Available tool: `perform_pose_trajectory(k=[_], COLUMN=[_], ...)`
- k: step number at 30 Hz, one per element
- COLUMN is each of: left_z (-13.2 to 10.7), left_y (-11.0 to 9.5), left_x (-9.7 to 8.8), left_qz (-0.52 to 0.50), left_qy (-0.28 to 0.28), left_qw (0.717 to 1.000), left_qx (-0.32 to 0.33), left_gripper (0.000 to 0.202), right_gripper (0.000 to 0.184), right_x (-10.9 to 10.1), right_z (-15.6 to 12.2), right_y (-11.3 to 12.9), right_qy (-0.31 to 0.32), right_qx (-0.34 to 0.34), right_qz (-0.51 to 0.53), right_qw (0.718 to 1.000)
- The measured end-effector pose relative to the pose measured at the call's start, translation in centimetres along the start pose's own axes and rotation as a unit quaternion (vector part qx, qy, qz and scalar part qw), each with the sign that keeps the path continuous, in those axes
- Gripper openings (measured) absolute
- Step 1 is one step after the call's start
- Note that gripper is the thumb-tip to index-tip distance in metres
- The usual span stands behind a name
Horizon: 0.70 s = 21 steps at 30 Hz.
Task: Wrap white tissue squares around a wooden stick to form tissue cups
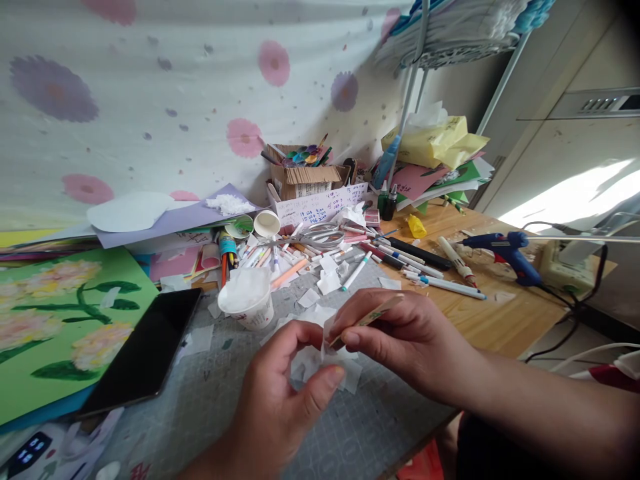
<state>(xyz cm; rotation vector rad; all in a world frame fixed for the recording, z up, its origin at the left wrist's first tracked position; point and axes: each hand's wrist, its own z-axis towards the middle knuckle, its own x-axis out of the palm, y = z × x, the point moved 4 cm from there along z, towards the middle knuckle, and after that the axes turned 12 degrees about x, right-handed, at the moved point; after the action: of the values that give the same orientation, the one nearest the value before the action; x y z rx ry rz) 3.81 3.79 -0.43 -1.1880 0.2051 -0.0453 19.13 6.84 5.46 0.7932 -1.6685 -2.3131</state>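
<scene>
In my right hand [400,333] is a flat wooden stick [384,309], slanting down to the left between thumb and fingers. At its lower end hangs a small piece of thin white paper [327,339]. My left hand [293,387] is beside that paper, its index finger curved against or just behind it and its thumb held apart. Beneath both hands lie loose white paper pieces [353,373] on the grey mat [200,427]. A paper cup [246,310] with white paper in it stands just beyond my left hand.
A black phone [145,353] and a green flower picture [75,320] lie at left. Scattered markers [357,270] and scissors [320,235] cover the middle. Behind them stands a cardboard box [305,180]. A blue glue gun [505,253] with cables is at right.
</scene>
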Motion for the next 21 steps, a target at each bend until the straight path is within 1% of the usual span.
perform_pose_trajectory(k=[2,4,6,8,11,14,17,19,21], left_z=[0.1,0.3,0.5,0.6,0.4,0.4,0.7,0.9,0.9], left_y=[0.1,-0.1,-0.2,0.0,0.8,1.6,1.8,1.5,1.3], left_x=[0.0,0.0,-0.1,-0.2,-0.5,-0.9,-1.2,-1.3,-1.4], left_qz=[0.019,0.033,0.033,0.010,-0.061,-0.122,-0.157,-0.167,-0.157], left_qy=[-0.001,-0.017,-0.040,-0.062,-0.098,-0.155,-0.220,-0.251,-0.266], left_qw=[1.000,0.999,0.998,0.996,0.990,0.976,0.959,0.951,0.949], left_qx=[-0.013,-0.025,-0.040,-0.061,-0.085,-0.088,-0.081,-0.073,-0.066], left_gripper=[0.011,0.006,0.008,0.009,0.010,0.011,0.013,0.017,0.017], right_gripper=[0.021,0.021,0.021,0.023,0.025,0.021,0.020,0.020,0.017], right_x=[0.2,0.2,0.0,-0.4,-1.3,-2.4,-3.1,-3.4,-3.4], right_z=[0.1,0.2,0.3,0.4,0.6,0.6,0.6,0.6,0.6], right_y=[-0.2,-0.5,-0.7,-1.0,-1.5,-2.2,-3.0,-3.4,-3.7], right_qy=[-0.001,-0.010,-0.016,-0.019,-0.026,-0.038,-0.041,-0.037,-0.017], right_qx=[0.003,0.005,0.018,0.044,0.092,0.140,0.175,0.192,0.204], right_qz=[-0.003,0.001,0.016,0.037,0.062,0.090,0.095,0.076,0.021], right_qw=[1.000,1.000,1.000,0.998,0.993,0.985,0.979,0.978,0.979])
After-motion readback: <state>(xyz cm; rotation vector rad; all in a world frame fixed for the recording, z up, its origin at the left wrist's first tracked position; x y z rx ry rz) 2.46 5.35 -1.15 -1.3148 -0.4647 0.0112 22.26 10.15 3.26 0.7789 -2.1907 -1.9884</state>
